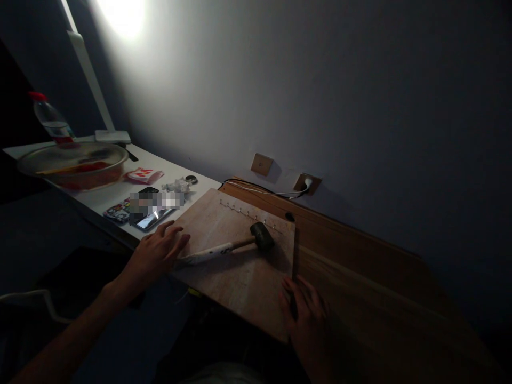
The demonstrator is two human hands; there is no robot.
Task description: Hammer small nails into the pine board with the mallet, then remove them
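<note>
A wooden board (232,272) lies across the edge of a brown wooden desk (360,277), with a row of small nails (248,214) standing along its far edge. A mallet (230,246) with a dark head and a pale handle rests on the board. My left hand (160,250) lies at the board's left edge, fingers stretched out and apart, its fingertips close to the end of the mallet handle. My right hand (306,314) rests flat on the board's near right corner, fingers extended. Neither hand holds anything.
A white table (108,194) on the left carries a glass bowl (74,162), a water bottle (50,120), a phone (152,218), small packets and a lamp base (112,136). Wall sockets (306,183) with a white cable sit behind the desk. The room is dim.
</note>
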